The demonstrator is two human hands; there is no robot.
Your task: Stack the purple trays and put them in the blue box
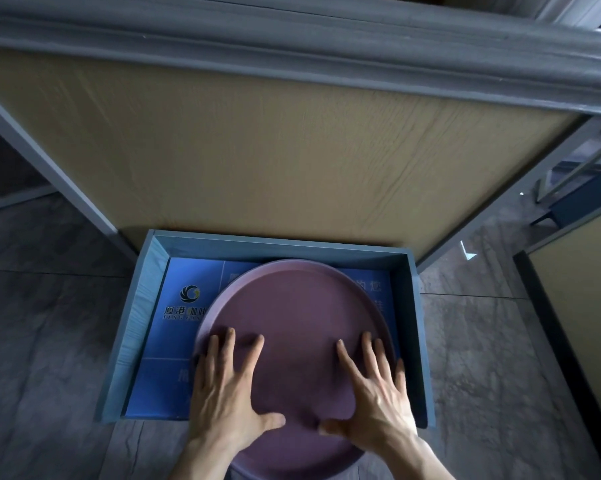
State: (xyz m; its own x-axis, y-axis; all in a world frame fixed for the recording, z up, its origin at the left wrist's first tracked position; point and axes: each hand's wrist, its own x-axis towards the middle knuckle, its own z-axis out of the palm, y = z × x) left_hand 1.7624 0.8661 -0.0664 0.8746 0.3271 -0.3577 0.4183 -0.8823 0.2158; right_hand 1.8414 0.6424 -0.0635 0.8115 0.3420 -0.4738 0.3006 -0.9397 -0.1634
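A round purple tray [292, 306] lies tilted over the shallow blue box [413, 306] on the floor, its far rim inside the box and its near rim sticking out past the box's near edge. Whether more trays are stacked beneath it I cannot tell. My left hand [226, 386] lies flat on the tray's left side, fingers spread. On the right side rests my right hand [372, 389], also flat with fingers apart. Both palms press on the tray's inner surface; neither hand curls around the rim.
The box's bottom [188, 299] is blue printed cardboard with a logo. Behind the box stands a tan wooden panel [257, 150] under a grey table edge [292, 39], with grey metal legs either side. Dark stone floor tiles [49, 341] surround the box.
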